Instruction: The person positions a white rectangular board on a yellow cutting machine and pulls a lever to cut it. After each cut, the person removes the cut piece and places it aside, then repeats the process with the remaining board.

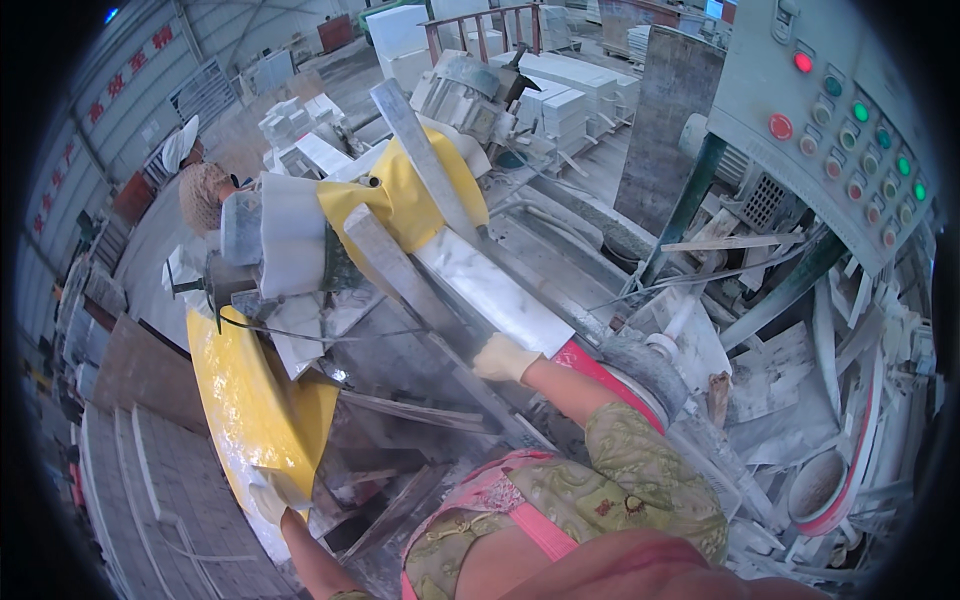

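Observation:
My right hand (505,358), in a pale glove, is closed at the near end of a long white marble strip (505,298). The strip lies on a red conveyor belt (610,380), and its far end passes under a yellow flap (410,195). Low on the left, my gloved left hand (268,497) is against the lower end of a wet yellow sheet (245,400). A small tan, flat-looking patch shows beside that hand. Its fingers are too unclear to show what, if anything, they hold.
A control panel (825,120) with lit buttons stands at the upper right. Beyond the machine motor (460,95) are stacked white slabs (560,100). Another person (205,190) is at the far left. Broken stone pieces (780,370) lie to the right.

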{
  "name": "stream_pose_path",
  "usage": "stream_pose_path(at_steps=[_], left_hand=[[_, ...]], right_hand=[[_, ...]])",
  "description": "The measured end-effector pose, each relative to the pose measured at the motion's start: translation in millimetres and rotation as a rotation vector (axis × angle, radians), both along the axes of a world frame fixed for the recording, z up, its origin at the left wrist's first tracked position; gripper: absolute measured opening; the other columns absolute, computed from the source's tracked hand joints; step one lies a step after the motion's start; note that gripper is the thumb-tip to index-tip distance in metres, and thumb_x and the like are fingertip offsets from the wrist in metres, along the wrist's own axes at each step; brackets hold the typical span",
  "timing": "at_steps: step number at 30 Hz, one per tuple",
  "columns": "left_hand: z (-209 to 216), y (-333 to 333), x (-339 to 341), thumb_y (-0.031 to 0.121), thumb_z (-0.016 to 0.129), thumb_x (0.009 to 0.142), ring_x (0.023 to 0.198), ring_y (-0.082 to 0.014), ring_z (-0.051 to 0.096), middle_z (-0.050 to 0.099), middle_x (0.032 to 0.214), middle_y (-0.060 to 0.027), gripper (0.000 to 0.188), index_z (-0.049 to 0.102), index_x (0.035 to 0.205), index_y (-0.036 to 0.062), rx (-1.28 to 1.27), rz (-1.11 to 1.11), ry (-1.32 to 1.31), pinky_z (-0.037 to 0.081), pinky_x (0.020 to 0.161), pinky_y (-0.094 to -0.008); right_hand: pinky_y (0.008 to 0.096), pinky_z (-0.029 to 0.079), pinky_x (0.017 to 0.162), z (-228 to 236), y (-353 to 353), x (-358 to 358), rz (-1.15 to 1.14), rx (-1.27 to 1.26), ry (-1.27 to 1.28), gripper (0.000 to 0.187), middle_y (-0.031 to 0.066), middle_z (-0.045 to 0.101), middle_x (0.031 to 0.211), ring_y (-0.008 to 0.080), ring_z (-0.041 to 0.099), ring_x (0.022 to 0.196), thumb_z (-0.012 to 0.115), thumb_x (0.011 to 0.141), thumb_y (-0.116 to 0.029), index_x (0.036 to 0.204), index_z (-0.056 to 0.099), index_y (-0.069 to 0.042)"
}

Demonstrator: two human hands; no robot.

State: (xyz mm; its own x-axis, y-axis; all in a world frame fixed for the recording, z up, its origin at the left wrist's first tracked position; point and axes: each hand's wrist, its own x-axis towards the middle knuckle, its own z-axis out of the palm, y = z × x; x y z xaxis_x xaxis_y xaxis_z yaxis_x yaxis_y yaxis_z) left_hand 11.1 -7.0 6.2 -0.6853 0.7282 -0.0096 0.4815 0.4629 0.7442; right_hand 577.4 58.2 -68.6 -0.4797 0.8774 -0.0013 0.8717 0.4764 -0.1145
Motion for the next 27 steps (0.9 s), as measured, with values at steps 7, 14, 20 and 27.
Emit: stream_pose_path(at_steps=[7, 14, 20, 27], left_hand=[[-2, -1, -7, 0.038, 0.064, 0.094, 0.108, -0.0415, 0.062, 0.064, 0.12, -0.0264, 0.051, 0.056, 0.122, -0.0038, -0.127, -0.016, 0.344, 0.048, 0.095, -0.0466], [-8, 3, -14, 0.046, 0.063, 0.092, 0.109, -0.0464, 0.063, 0.066, 0.118, -0.0293, 0.064, 0.055, 0.126, -0.0088, -0.153, -0.04, 0.503, 0.047, 0.095, -0.0495], [-13, 4, -22, 0.046, 0.064, 0.091, 0.108, -0.0456, 0.064, 0.067, 0.116, -0.0296, 0.066, 0.055, 0.126, -0.0097, -0.138, -0.049, 0.481, 0.049, 0.094, -0.0495], [0, 3, -9, 0.044, 0.066, 0.089, 0.104, -0.045, 0.065, 0.067, 0.112, -0.0289, 0.062, 0.057, 0.12, -0.0086, -0.093, -0.053, 0.396, 0.05, 0.091, -0.0488]], right_hand=[[0.0525, 0.053, 0.078, 34, -9, 2, -0.037, -0.045, 0.056, 0.038, 0.014, 0.074, 0.082, 0.0396, 0.07, 0.078, 0.049, 0.097, -0.035, 0.085, 0.074, -0.009], [0.0465, 0.044, 0.101, 58, -82, 80, -0.235, 0.33, 0.506, 0.051, 0.0195, 0.057, 0.138, 0.038, 0.053, 0.125, 0.062, 0.087, -0.022, 0.136, 0.058, -0.007], [0.0506, 0.024, 0.122, 34, -113, 121, -0.23, 0.059, 0.275, 0.081, 0.0178, 0.041, 0.155, 0.0375, 0.031, 0.147, 0.076, 0.076, -0.024, 0.15, 0.045, -0.009], [0.055, 0.018, 0.124, 31, -106, 77, -0.385, 0.186, -0.039, 0.078, 0.0177, 0.033, 0.161, 0.0339, 0.027, 0.152, 0.071, 0.082, -0.023, 0.152, 0.041, -0.007]])
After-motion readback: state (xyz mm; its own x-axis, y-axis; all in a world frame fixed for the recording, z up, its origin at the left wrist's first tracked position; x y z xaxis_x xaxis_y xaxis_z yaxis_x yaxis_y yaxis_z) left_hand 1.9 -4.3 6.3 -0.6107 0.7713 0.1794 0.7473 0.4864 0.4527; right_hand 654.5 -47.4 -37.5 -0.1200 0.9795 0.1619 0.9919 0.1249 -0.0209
